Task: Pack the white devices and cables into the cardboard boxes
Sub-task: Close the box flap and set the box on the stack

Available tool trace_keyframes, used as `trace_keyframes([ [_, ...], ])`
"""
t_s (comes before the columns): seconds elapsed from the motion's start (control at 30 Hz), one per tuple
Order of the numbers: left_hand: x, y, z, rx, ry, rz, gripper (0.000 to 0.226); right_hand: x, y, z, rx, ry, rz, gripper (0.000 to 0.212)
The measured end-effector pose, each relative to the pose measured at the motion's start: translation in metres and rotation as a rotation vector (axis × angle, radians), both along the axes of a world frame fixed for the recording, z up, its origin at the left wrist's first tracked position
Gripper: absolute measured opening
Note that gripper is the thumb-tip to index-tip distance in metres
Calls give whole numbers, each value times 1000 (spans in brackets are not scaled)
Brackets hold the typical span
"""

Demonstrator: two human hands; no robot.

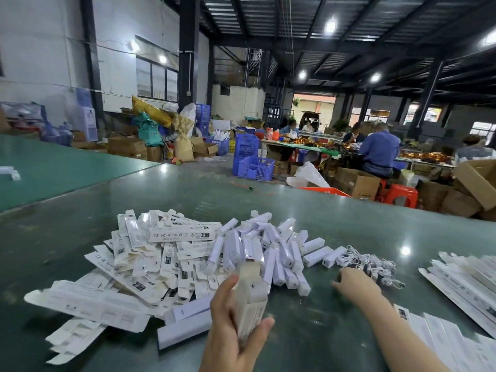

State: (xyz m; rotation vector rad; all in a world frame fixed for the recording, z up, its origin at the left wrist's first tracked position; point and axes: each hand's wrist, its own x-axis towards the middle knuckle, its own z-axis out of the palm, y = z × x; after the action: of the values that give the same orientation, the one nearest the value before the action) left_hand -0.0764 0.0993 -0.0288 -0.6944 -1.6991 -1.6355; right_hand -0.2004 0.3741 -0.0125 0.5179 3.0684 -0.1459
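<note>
Two bare hands are working over a green table (80, 224). The left hand (230, 326) is gripping one long white carton (251, 299) between thumb and fingers, its open end flap pointing away. The right hand (355, 284) is resting palm-down at the edge of a tangle of white cables (371, 264); whether it is grasping any cannot be told. Between them a heap of white devices (279, 253) is lying, with packed cartons (161, 253) piled to its left and flat cartons (467, 280) stacked at far right.

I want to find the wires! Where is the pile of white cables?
The tangled pile of white cables lies on the green table, right of the white devices, by the right hand.
</note>
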Motion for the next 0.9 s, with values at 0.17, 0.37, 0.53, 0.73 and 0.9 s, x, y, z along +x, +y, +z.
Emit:
trace_keyframes([
  [0.17,2,-1,9,-38,16,50,63,-1,-8,-4,45,21,77,28],
  [0.37,4,-10,8,80,-5,-23,39,2,-20,4,-48,79,199,26],
  [0.53,1,-21,21,91,-18,-77,25,29,-56,40,-703,304,216,22],
  [0.73,6,-16,19,180,-137,-105,35,102,-127,91,-1124,37,763,17],
  [0.9,12,-16,18,314,-237,-193,30,125,-149,95,-873,192,928,30],
])
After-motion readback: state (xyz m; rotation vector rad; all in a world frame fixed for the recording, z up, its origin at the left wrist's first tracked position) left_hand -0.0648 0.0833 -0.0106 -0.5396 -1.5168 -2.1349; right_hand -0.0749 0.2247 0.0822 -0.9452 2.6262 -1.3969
